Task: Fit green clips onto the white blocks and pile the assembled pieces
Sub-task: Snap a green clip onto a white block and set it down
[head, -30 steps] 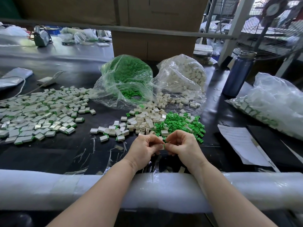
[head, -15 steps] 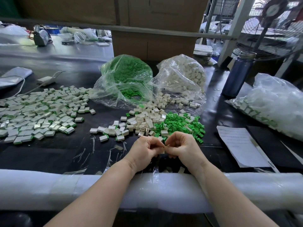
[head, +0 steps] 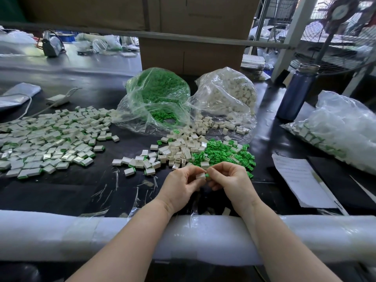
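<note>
Left of the small white plastic block (head: 200,175) held between the hands spreads the wide pile of assembled white-and-green pieces (head: 50,139) on the black worktop (head: 61,192). The left hand (head: 179,185) pinches that block with curled fingers and thumb, its long axis lying roughly left to right, toward the other hand. At its right end shows a small green plastic clip (head: 207,175), pinched by the curled right hand (head: 232,182). Just beyond the block lie loose white blocks (head: 179,147) and green clips (head: 221,152).

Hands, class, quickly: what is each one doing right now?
Left hand: fingers pinching a white block.
Right hand: fingers pinching a green clip against that block.
</note>
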Tool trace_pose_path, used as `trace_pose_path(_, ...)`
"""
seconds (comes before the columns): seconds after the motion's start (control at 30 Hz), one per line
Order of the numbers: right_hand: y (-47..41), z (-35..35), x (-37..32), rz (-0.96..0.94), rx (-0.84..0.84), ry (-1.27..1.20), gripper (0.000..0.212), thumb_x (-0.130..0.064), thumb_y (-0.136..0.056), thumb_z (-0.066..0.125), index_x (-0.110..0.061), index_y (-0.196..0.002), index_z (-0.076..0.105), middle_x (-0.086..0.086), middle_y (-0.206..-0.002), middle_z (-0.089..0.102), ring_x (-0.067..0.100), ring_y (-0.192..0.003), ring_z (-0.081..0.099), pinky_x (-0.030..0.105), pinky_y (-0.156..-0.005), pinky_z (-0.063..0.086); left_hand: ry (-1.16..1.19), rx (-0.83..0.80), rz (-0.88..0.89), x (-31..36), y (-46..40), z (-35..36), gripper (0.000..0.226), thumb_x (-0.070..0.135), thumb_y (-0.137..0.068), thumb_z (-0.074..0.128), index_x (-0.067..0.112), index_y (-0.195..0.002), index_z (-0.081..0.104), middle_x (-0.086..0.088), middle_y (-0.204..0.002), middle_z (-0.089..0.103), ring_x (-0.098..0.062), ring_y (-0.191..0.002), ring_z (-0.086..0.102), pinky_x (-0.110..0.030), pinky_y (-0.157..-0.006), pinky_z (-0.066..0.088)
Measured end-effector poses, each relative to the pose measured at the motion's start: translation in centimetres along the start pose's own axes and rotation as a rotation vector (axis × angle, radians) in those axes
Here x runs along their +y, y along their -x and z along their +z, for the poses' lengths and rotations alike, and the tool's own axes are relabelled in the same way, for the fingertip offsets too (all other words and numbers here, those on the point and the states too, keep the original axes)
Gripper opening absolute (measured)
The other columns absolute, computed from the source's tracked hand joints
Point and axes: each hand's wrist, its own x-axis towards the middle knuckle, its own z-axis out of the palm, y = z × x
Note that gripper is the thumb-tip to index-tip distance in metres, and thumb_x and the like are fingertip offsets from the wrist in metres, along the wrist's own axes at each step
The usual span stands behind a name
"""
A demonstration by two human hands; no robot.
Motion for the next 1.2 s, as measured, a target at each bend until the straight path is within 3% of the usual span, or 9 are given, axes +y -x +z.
trace_pose_path(0.13, 0.10, -0.06, 0.03, -0.009, -0.017, 0.028, 0.012, -0.002, -0.084, 0.064, -0.008, -0.074, 0.065, 0.001, -0.057, 0.066, 0.008, -0.052, 0.060, 0.017, -0.049, 0.048, 0.030, 0.023, -0.027, 0.02, -0.03, -0.12, 0.008, 0.017, -0.091, 0.057, 0.016, -0.090, 0.065, 0.001, -0.079, 0.069, -0.008, -0.071, 0.061, -0.016, -0.065, 0.047)
trace_pose_path(0.27, 0.04, 0.15, 0.25, -0.002, -0.006, 0.104, 0.015, -0.003, -0.085, 0.064, -0.009, -0.071, 0.063, -0.003, -0.052, 0.062, 0.005, -0.049, 0.056, 0.016, -0.049, 0.046, -0.019, 0.032, -0.006, 0.16, -0.05, -0.35, 0.018, 0.016, -0.088, 0.061, 0.008, -0.101, 0.070, -0.003, -0.096, 0.070, -0.007, -0.089, 0.060, -0.009, -0.084, 0.045)
trace_pose_path(0.4, 0.00, 0.30, 0.32, 0.009, -0.008, 0.181, 0.018, -0.005, -0.085, 0.064, -0.011, -0.068, 0.062, 0.000, -0.054, 0.060, 0.006, -0.047, 0.053, 0.017, -0.048, 0.044, -0.041, -0.003, -0.046, 0.42, 0.23, -0.43, 0.019, 0.017, -0.088, 0.061, 0.007, -0.102, 0.071, -0.005, -0.094, 0.070, -0.016, -0.090, 0.064, -0.028, -0.088, 0.049)
trace_pose_path(0.6, 0.05, 0.26, 0.23, 0.023, -0.044, 0.231, 0.023, -0.004, -0.085, 0.064, -0.013, -0.064, 0.060, 0.001, -0.055, 0.059, 0.005, -0.045, 0.052, 0.017, -0.048, 0.045, -0.086, -0.040, -0.065, 0.15, 0.22, -0.37, 0.019, 0.017, -0.089, 0.061, 0.005, -0.099, 0.071, -0.009, -0.093, 0.069, -0.016, -0.084, 0.060, -0.031, -0.086, 0.048)
trace_pose_path(0.73, 0.01, 0.38, 0.23, 0.027, -0.045, 0.259, 0.024, -0.004, -0.085, 0.063, -0.014, -0.063, 0.059, 0.001, -0.055, 0.058, 0.005, -0.045, 0.051, 0.018, -0.048, 0.044, -0.152, -0.052, -0.037, 0.13, 0.24, -0.27, 0.017, 0.017, -0.089, 0.060, 0.005, -0.094, 0.071, -0.014, -0.091, 0.065, -0.026, -0.087, 0.060, -0.033, -0.083, 0.046)
trace_pose_path(0.93, 0.09, 0.03, 0.09, 0.024, -0.086, 0.250, 0.022, -0.002, -0.084, 0.063, -0.012, -0.065, 0.059, 0.000, -0.054, 0.058, 0.006, -0.046, 0.052, 0.017, -0.049, 0.044, -0.145, -0.054, -0.035, 0.10, 0.22, -0.33, 0.016, 0.016, -0.089, 0.061, 0.006, -0.094, 0.071, -0.009, -0.089, 0.064, -0.016, -0.082, 0.057, -0.024, -0.079, 0.044)
trace_pose_path(1.1, 0.03, 0.23, 0.26, 0.039, -0.064, 0.259, 0.024, -0.002, -0.084, 0.064, -0.013, -0.063, 0.059, -0.002, -0.053, 0.058, 0.004, -0.045, 0.051, 0.017, -0.047, 0.043, -0.207, -0.054, 0.004, 0.10, 0.21, -0.25, 0.015, 0.016, -0.089, 0.061, 0.007, -0.090, 0.072, -0.016, -0.088, 0.062, -0.028, -0.085, 0.057, -0.038, -0.082, 0.045)
trace_pose_path(1.2, 0.05, 0.20, 0.14, 0.035, -0.078, 0.272, 0.024, -0.001, -0.084, 0.063, -0.011, -0.063, 0.058, -0.002, -0.052, 0.057, 0.003, -0.043, 0.050, 0.016, -0.047, 0.043, -0.258, -0.058, 0.039, 0.09, 0.15, -0.26, 0.014, 0.017, -0.088, 0.062, 0.008, -0.090, 0.073, -0.010, -0.082, 0.057, -0.024, -0.082, 0.055, -0.035, -0.079, 0.043)
